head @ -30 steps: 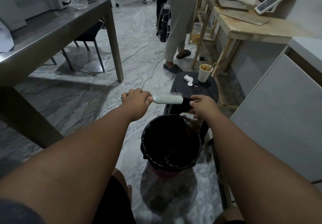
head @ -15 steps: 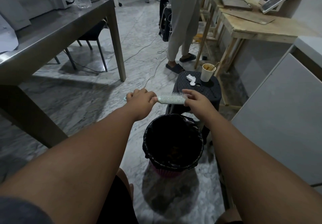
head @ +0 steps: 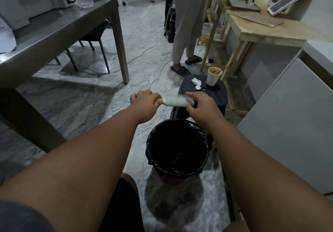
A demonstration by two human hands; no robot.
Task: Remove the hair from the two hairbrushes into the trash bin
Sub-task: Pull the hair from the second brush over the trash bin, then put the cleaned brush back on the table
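Over the round trash bin with its black liner (head: 150,150), my left hand (head: 144,101) wraps the handle of a pale green plastic hairbrush (head: 173,102), holding it level with its long axis running left to right and its bristles turned up and away. My right hand (head: 201,104) sits at the brush's right tip, thumb beneath and fingers curled over the bristles, pinching there; whether hair is caught in that pinch I cannot tell. The brush head lies just beyond the bin's far rim, so I judge any pulled hair must come nearer and down to land inside. No second brush is in view.
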